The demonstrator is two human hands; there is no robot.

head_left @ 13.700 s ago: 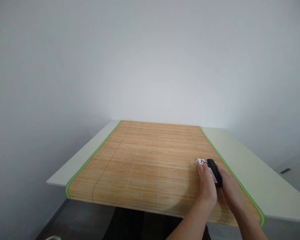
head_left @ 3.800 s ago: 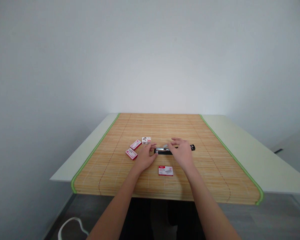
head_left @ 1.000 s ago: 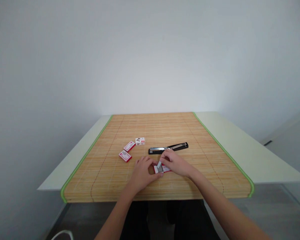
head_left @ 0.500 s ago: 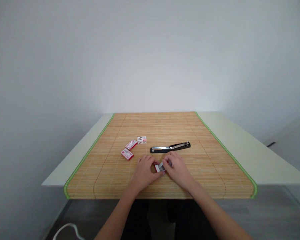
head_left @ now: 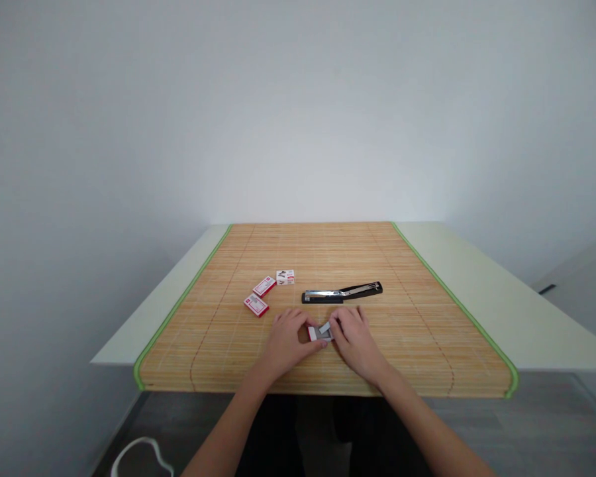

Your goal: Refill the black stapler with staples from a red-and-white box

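My left hand grips a small red and white staple box between thumb and fingers near the front of the mat. The box's top is open and grey staples show inside. In my right hand a short grey strip of staples is pinched, tilted over the box opening. Just beyond my hands lies a black stapler, opened out flat with its silver magazine showing and its top arm swung to the right.
Left of the stapler lie two red and white boxes and a white box with printed pictures. A bamboo mat with green edging covers the middle of a white table. A white cable hangs at lower left.
My right hand has shifted slightly right, and the staple strip is drawn further out and lies at a different tilt. My left hand keeps its hold. The whole view has shifted slightly.
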